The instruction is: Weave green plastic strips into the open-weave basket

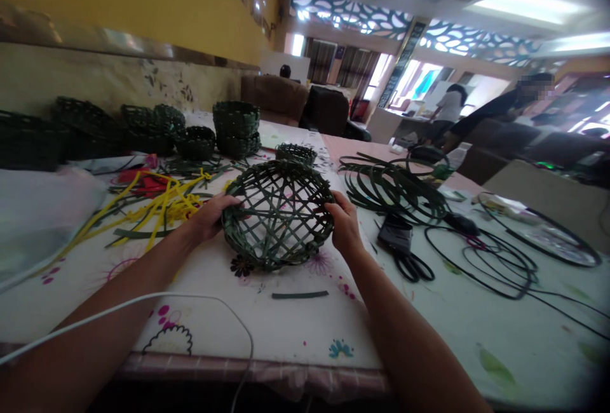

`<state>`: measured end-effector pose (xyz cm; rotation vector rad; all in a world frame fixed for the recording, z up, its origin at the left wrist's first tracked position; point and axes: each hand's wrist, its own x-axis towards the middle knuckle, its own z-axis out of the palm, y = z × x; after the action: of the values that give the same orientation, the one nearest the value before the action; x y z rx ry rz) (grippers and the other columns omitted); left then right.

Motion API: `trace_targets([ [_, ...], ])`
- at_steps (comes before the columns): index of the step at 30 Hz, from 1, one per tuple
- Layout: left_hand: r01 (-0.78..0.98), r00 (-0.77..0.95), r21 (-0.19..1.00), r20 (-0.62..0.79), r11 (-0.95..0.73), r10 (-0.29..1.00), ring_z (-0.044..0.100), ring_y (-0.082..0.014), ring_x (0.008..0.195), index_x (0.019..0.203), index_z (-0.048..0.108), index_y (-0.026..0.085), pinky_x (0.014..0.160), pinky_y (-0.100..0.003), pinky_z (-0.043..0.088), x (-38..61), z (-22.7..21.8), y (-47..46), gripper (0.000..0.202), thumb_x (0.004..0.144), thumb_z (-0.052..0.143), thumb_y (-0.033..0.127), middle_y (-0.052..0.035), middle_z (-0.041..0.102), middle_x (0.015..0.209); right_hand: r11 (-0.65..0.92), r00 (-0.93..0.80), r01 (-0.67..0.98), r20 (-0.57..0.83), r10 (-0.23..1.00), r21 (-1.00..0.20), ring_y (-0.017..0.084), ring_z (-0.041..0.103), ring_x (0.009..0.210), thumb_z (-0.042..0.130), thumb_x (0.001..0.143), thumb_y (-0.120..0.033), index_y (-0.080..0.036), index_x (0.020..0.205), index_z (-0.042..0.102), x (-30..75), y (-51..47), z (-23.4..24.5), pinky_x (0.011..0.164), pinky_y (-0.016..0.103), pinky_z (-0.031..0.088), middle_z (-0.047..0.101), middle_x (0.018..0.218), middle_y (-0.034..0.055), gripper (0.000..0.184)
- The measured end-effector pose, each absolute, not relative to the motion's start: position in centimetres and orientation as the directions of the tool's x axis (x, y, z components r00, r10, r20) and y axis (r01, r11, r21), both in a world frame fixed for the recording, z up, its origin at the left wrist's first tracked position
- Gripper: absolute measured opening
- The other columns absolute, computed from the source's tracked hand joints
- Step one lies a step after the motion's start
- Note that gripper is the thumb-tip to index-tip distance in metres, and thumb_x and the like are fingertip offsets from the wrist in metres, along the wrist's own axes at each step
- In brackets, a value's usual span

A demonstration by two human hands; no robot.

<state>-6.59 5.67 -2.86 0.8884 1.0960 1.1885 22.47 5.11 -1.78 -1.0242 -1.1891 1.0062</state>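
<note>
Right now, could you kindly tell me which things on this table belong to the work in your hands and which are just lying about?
Belonging to the work:
left hand
right hand
woven basket
green strips
stacked baskets

Lying about:
black cable
black device
yellow strips

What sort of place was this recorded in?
Most likely a basket-weaving workshop or craft class: an open-weave basket is in hand, more woven baskets are stacked on a cloth-covered table, and coils of green strip lie nearby.
</note>
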Motion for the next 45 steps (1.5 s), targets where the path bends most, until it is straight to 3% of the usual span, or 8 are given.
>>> trace_targets([
  [6,-0.121,0.036,0.982,-0.142,0.145,0.989,0.066,-0.0165,0.068,0.089,0.066,0.015,0.057,-0.025,0.053,-7.5,-2.9,6.1,0.031,0.066,0.080,0.030,-0.0039,0.070,0.083,0.236,0.144,-0.060,0.225,0.964,-0.970,0.017,0.057,0.065,0.055,0.067,-0.029,-0.019,0.090,0.064,22.4,5.0,-1.9,0.049,0.026,0.042,0.059,0.074,0.0001,0.027],
  [10,-0.032,-0.015,0.992,-0.122,0.121,0.992,0.065,-0.0155,0.071,0.085,0.067,0.015,0.060,-0.022,0.049,-8.0,-2.8,6.3,0.033,0.062,0.085,0.031,-0.0033,0.071,0.081,0.265,0.166,-0.030,0.257,0.952,-0.964,0.016,0.056,0.065,0.055,0.068,-0.029,-0.019,0.087,0.066,22.3,4.9,-1.8,0.049,0.024,0.040,0.059,0.071,-0.0003,0.025],
  [14,-0.070,-0.016,0.986,-0.153,0.152,0.988,0.067,-0.0170,0.073,0.089,0.069,0.016,0.065,-0.026,0.053,-8.4,-2.7,6.5,0.031,0.079,0.072,0.045,-0.0049,0.073,0.084,0.264,0.192,-0.040,0.252,0.948,-0.964,0.016,0.056,0.063,0.056,0.067,-0.028,-0.019,0.086,0.067,22.1,4.6,-1.5,0.046,0.023,0.038,0.058,0.068,-0.0011,0.025],
  [20,-0.219,0.073,0.929,-0.288,0.297,0.955,0.071,-0.0191,0.074,0.080,0.072,0.013,0.073,-0.029,0.058,-8.8,-2.1,6.5,0.016,0.085,0.057,0.016,-0.0083,0.074,0.078,0.244,0.132,-0.184,0.222,0.966,-0.952,0.015,0.058,0.060,0.060,0.066,-0.028,-0.020,0.086,0.067,22.4,4.6,-0.9,0.045,0.024,0.041,0.062,0.072,-0.0012,0.023],
  [27,-0.410,0.196,0.850,-0.272,0.330,0.942,0.075,-0.0240,0.090,0.089,0.076,0.013,0.085,-0.034,0.060,-9.5,-2.1,6.2,0.023,0.088,0.053,0.017,-0.0092,0.078,0.090,0.192,0.115,-0.262,0.167,0.979,-0.946,0.015,0.060,0.056,0.060,0.063,-0.026,-0.019,0.082,0.065,23.4,5.3,-0.9,0.042,0.024,0.043,0.063,0.071,-0.0006,0.021],
  [33,-0.385,0.344,0.862,-0.196,0.328,0.919,0.073,-0.0252,0.098,0.106,0.074,0.013,0.093,-0.037,0.058,-9.7,-2.7,6.2,0.030,0.091,0.049,0.020,-0.0112,0.077,0.104,0.148,0.098,-0.288,0.125,0.987,-0.946,0.015,0.061,0.053,0.061,0.062,-0.026,-0.018,0.079,0.064,23.6,5.4,-1.0,0.039,0.023,0.043,0.065,0.069,0.0001,0.019],
  [41,-0.381,0.291,0.856,-0.249,0.350,0.924,0.075,-0.0214,0.081,0.099,0.074,0.010,0.072,-0.028,0.061,-8.2,-2.8,6.1,0.027,0.091,0.048,0.012,-0.0117,0.077,0.092,0.120,0.162,-0.283,0.076,0.984,-0.951,0.016,0.059,0.049,0.058,0.060,-0.026,-0.018,0.073,0.061,23.7,5.3,-0.8,0.033,0.022,0.040,0.061,0.062,-0.0003,0.015],
  [45,-0.391,0.321,0.838,-0.263,0.380,0.910,0.075,-0.0221,0.085,0.102,0.073,0.009,0.074,-0.028,0.060,-7.9,-3.1,6.0,0.023,0.092,0.052,0.013,-0.0119,0.077,0.095,0.124,0.201,-0.287,0.067,0.977,-0.950,0.015,0.058,0.047,0.058,0.059,-0.026,-0.018,0.072,0.061,23.6,5.0,-0.5,0.033,0.022,0.040,0.061,0.060,-0.0010,0.015],
])
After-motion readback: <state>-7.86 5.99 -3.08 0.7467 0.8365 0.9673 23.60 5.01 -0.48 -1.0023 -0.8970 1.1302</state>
